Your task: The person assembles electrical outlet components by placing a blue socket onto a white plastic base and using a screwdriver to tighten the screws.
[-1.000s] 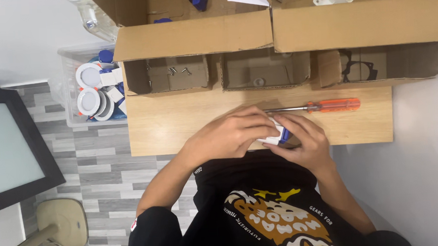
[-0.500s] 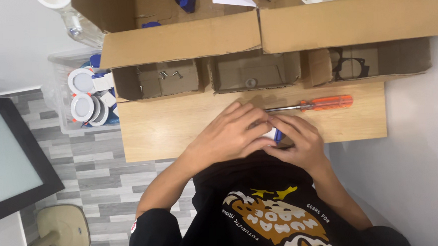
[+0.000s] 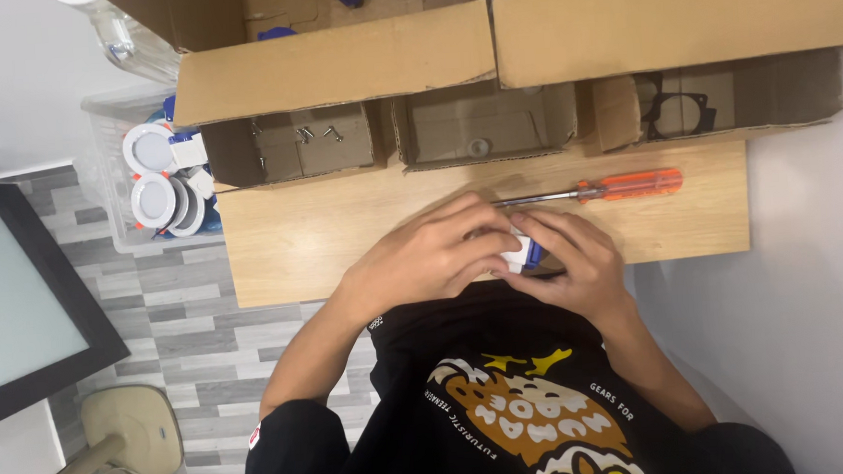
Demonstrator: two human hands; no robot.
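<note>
Orange-handled screwdriver (image 3: 592,190), cardboard boxes (image 3: 336,68) beyond hands

Brown open cardboard boxes (image 3: 355,63) line the frame's top; a black-framed, pale rectangular screen (image 3: 6,297) leans at left.

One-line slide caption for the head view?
Both hands, left hand and right hand, clasp a small white-and-blue part beside an orange-handled screwdriver.

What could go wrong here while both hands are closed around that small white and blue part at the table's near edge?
The small white and blue part sits between the left hand and right hand right at the wooden table edge; a slip could drop it into the lap or onto the floor. The orange screwdriver lies just behind the fingers and might get nudged and roll.
</note>
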